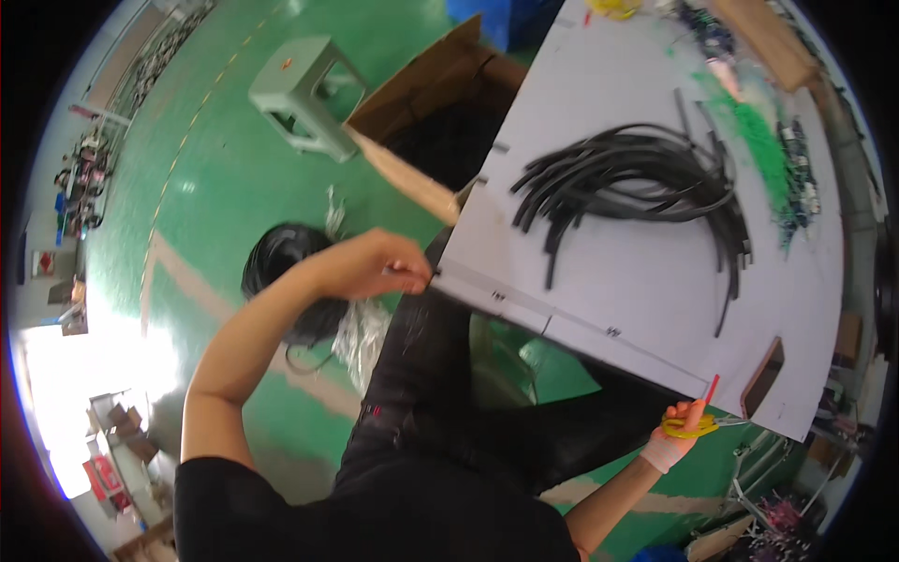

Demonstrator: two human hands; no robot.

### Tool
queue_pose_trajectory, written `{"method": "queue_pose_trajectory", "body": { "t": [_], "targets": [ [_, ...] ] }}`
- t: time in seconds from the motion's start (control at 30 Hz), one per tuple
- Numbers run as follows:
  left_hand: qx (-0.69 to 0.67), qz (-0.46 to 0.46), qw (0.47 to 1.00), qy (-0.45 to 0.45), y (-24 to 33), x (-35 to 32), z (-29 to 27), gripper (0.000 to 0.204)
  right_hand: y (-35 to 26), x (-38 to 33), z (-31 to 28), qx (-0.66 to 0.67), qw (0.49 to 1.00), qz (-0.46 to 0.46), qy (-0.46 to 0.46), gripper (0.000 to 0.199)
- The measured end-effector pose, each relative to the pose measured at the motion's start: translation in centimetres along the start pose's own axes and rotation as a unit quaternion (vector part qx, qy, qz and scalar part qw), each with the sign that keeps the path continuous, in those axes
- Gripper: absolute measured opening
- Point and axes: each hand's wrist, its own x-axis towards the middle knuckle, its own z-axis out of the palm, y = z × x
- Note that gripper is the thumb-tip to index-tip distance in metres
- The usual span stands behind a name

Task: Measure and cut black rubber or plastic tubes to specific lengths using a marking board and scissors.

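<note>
My left hand point(393, 264) is at the table's left front corner, thumb and fingers pinched together. A small dark end shows at its fingertips; I cannot tell what it is. My right hand point(682, 433) is closed around yellow-handled scissors point(693, 428) at the front edge further right, the blades pointing right. A thin red stick point(714, 388) rises by its fingertips, lying over the table edge. Between the hands, a marked straight strip point(562, 314) follows the front edge. Beyond it lies a loose bundle of cut black tubes point(646, 178) on the white table point(609, 272).
An open cardboard box point(412, 183) with dark contents stands left of the table. A grey-green stool point(309, 89) and a black coil point(286, 258) are on the floor. A brown block point(762, 377) is at the right edge, with green strands point(760, 150) at the far right.
</note>
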Motion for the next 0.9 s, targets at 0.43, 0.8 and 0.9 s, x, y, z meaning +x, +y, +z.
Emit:
{"method": "queue_pose_trajectory", "body": {
  "t": [0.43,0.8,0.9],
  "targets": [
    [-0.243,-0.057,0.954,0.169,3.5,2.7,2.8,0.016,-12.7,8.6,17.7,-0.123,0.963,-0.204,-0.124,0.033],
    [-0.25,-0.037,0.942,0.218,6.9,4.4,2.1,0.017,-4.8,-9.0,18.8,-0.148,0.787,0.184,-0.57,0.025],
    [-0.251,-0.025,0.942,0.221,7.9,5.0,1.9,0.017,-4.1,-9.5,19.7,-0.181,0.749,0.213,-0.601,0.026]
  ]
}}
